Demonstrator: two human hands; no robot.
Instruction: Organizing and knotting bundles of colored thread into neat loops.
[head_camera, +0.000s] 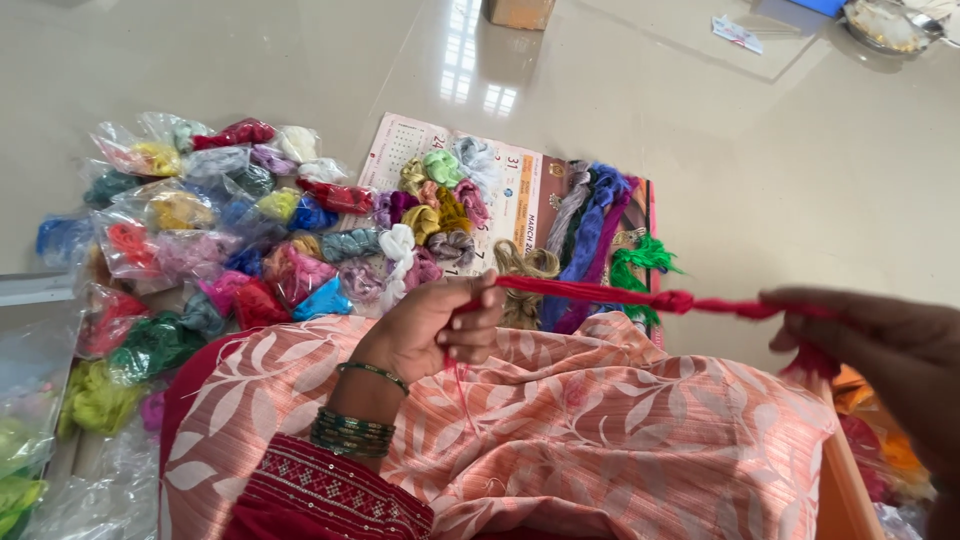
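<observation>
A red skein of thread (600, 292) is stretched level between my two hands above my lap. My left hand (440, 325), with green bangles on the wrist, is closed around its left end, and a thin red strand hangs down from that fist. My right hand (880, 335) grips the right end near a knot, at the frame's right edge. Below them lies my peach leaf-patterned cloth (600, 430) over my knees.
A heap of coloured thread bundles in clear bags (200, 240) lies on the floor at left. More loose skeins sit on a calendar sheet (400, 150), with long purple, grey and green skeins (595, 230) beside them. A metal plate (885, 25) stands far right.
</observation>
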